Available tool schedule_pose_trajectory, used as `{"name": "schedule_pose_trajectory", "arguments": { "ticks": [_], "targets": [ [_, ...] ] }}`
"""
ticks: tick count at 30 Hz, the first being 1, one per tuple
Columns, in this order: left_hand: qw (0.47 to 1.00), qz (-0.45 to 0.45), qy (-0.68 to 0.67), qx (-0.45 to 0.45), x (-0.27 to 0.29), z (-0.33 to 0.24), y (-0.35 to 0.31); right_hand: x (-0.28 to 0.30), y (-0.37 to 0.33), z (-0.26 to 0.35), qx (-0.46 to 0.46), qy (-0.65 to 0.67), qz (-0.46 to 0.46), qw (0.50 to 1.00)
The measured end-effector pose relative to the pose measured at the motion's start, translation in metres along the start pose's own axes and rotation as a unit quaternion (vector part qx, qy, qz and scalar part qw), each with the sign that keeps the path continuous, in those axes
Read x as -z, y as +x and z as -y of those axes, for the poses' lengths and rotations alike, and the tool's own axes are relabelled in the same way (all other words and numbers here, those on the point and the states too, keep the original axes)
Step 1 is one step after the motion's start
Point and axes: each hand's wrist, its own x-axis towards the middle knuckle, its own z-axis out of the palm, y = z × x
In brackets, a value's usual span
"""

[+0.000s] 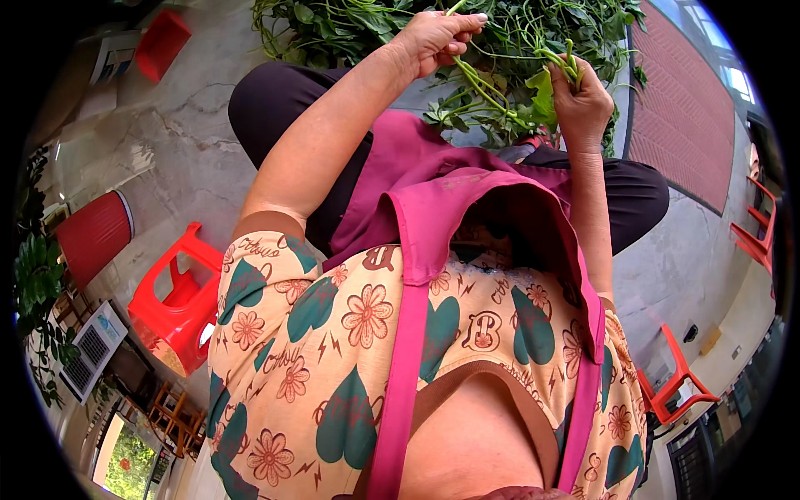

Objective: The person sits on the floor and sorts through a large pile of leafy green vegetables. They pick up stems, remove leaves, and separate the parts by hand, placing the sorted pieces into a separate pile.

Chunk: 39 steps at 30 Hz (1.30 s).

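Observation:
My left hand (435,42) is closed, pinching a green vine stem (455,7) between thumb and fingers above the greens. My right hand (583,107) is wrapped round a small bunch of cut green stems (570,63), their tips sticking up past the fingers. A light green leaf (542,93) hangs beside that hand. Below and between the hands, long stems with leaves (485,90) trail in front of my lap. A big heap of leafy green vines (333,32) spreads over the floor ahead of me.
A magenta apron (433,158) covers my lap. Red plastic stools stand at the left (177,300) and right (673,379). A reddish-brown mat (679,108) lies on the grey floor at the far right. A red container (162,43) is at the far left.

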Motion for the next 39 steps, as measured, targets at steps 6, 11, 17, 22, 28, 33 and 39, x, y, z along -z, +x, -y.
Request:
{"name": "schedule_pose_trajectory", "arguments": {
  "ticks": [6,11,17,22,28,33,39],
  "targets": [
    [0.999,0.024,-0.035,0.022,-0.003,-0.006,-0.002,-0.033,-0.008,0.041,0.071,0.082,0.123,0.986],
    [0.995,0.005,-0.094,-0.036,-0.018,-0.017,-0.02,-0.044,-0.009,0.033,-0.022,0.08,0.107,0.991],
    [0.978,0.047,0.182,-0.086,-0.019,0.015,-0.01,-0.042,0.0,0.036,-0.074,0.15,0.082,0.983],
    [0.974,0.052,0.185,-0.122,-0.019,0.021,-0.004,-0.029,0.013,0.025,0.026,-0.055,0.069,0.996],
    [0.941,0.058,0.318,-0.096,-0.035,0.005,-0.024,-0.022,0.04,-0.057,-0.068,-0.247,0.008,0.967],
    [0.969,0.023,0.229,-0.091,-0.023,0.002,-0.026,0.03,0.033,-0.119,-0.189,-0.076,-0.057,0.977],
    [0.983,-0.02,0.155,-0.099,-0.018,0.006,-0.009,-0.053,-0.007,0.002,-0.199,0.491,0.192,0.826]
  ]
}}
